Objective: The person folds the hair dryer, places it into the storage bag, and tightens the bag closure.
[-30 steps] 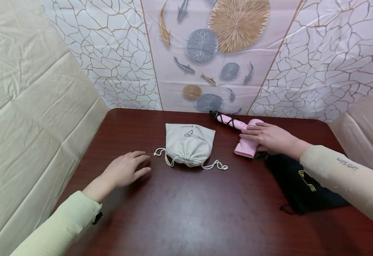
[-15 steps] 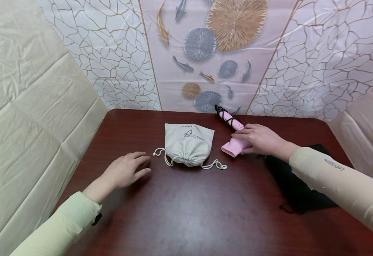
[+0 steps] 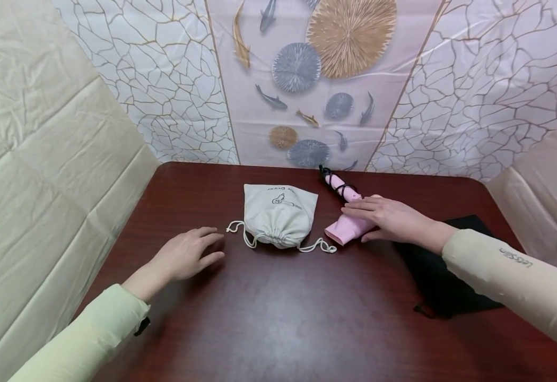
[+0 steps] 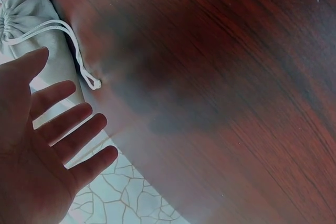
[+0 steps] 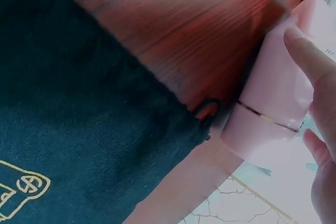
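A pink hair dryer lies on the table right of centre, its folded handle wrapped in a black cord. My right hand rests over the dryer's body with fingers fairly straight. In the right wrist view the thumb lies across the pink barrel; the far fingers are mostly out of view. My left hand hovers at the left, fingers relaxed and holding nothing. Nearest to it is a pale drawstring pouch, its neck drawn together, with a printed hair dryer drawing and white cords.
A black drawstring bag lies flat under the right forearm, its gold print showing in the right wrist view. The dark red wooden table reaches back to a patterned cloth wall. Beige cloth hangs at the left side.
My right hand has shifted the hair dryer left and turned it, its cord end rising and then dropping back. Its fingers now lie straighter. My left hand has stayed nearly still.
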Demonstrator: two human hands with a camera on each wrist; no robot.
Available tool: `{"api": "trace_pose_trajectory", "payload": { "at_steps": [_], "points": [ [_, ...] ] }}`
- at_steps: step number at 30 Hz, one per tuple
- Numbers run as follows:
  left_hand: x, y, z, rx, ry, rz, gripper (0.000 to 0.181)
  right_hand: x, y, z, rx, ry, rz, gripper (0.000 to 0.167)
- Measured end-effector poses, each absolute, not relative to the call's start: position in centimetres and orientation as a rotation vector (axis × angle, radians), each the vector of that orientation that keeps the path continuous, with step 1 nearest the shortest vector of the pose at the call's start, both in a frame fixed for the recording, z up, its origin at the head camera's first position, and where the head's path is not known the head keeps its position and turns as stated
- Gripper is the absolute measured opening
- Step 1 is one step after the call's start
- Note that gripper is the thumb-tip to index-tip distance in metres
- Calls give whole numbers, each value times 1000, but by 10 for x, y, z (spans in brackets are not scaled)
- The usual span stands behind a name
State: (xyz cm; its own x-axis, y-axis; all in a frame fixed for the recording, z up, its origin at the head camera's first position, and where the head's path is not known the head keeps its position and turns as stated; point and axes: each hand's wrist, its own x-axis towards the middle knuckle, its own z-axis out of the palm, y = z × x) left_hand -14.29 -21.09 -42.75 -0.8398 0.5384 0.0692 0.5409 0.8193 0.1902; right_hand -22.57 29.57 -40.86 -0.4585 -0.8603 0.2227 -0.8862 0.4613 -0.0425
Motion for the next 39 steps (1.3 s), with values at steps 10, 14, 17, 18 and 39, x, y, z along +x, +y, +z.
{"api": "trace_pose_trajectory", "payload": {
  "at_steps": [10, 14, 17, 18, 39],
  "points": [
    [-141, -206, -428, -905, -3022, -320, 44, -232, 298, -423, 1593, -2555, 282, 86],
    [-140, -206, -428, -912, -3023, -321, 43, -233, 298, -424, 1579, -2594, 302, 86],
    [-140, -206, -427, -915, -3019, -321, 43, -233, 299, -424, 1566, -2611, 316, 85],
    [-140, -206, -427, -917, -3017, -319, 43, -233, 299, -424, 1563, -2611, 322, 84],
    [-144, -207, -425, -934, -3008, -289, 43, -216, 283, -438, 1495, -2521, 273, 91]
  ]
}}
